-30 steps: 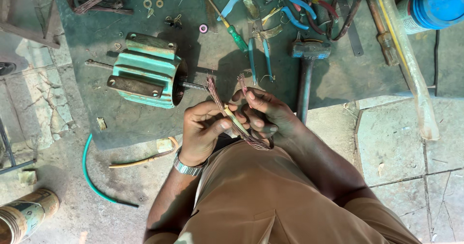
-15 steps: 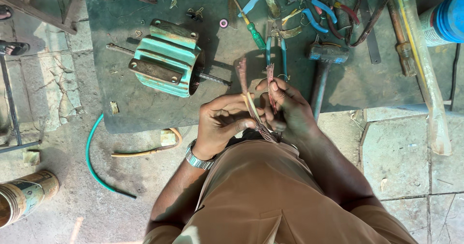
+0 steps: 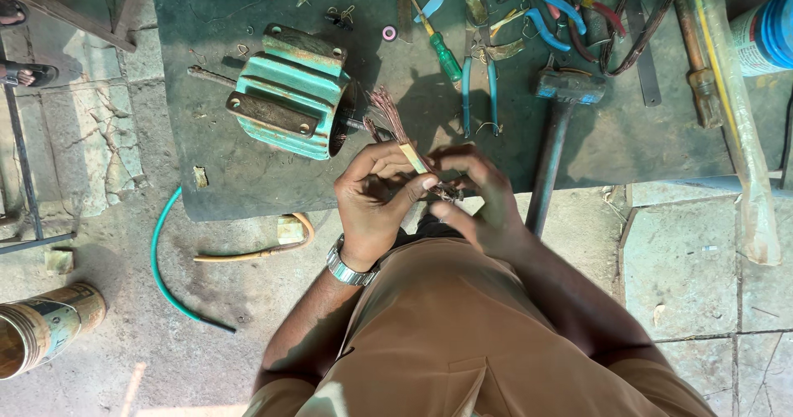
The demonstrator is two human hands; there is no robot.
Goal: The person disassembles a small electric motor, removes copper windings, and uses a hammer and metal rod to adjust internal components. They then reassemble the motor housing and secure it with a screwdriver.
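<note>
**My Two Hands Pinch a Bunch of Thin Copper Wires**

I look down at my hands over my brown lap; my left hand (image 3: 376, 198), the one with the shiny metal wristwatch (image 3: 350, 266), is curled tight around a bunch of thin copper-coloured wires (image 3: 387, 111); a flat pale strip (image 3: 412, 156) lies with the wires under my thumb and fingers; the loose wire ends fan out above my left hand, up toward the green metal motor shell (image 3: 291, 91).

My right hand (image 3: 479, 198) is just beside my left hand, touching it; its fingertips pinch the same bunch at a dark little spot between the two hands; so both hands are closed on the wires.

The wires sit right in the middle, above my knees and at the near edge of the dark flat work mat (image 3: 628, 136); the green motor shell stands on that mat, just to the left of the wires.

A big hammer with a dark head (image 3: 568, 87) lies to the right of my hands; its long handle points down toward me; a green-handled screwdriver (image 3: 442, 54) and blue-handled pliers (image 3: 479, 87) lie farther up on the mat; a thin green hose (image 3: 157, 260) curls on the ground at my left.
</note>
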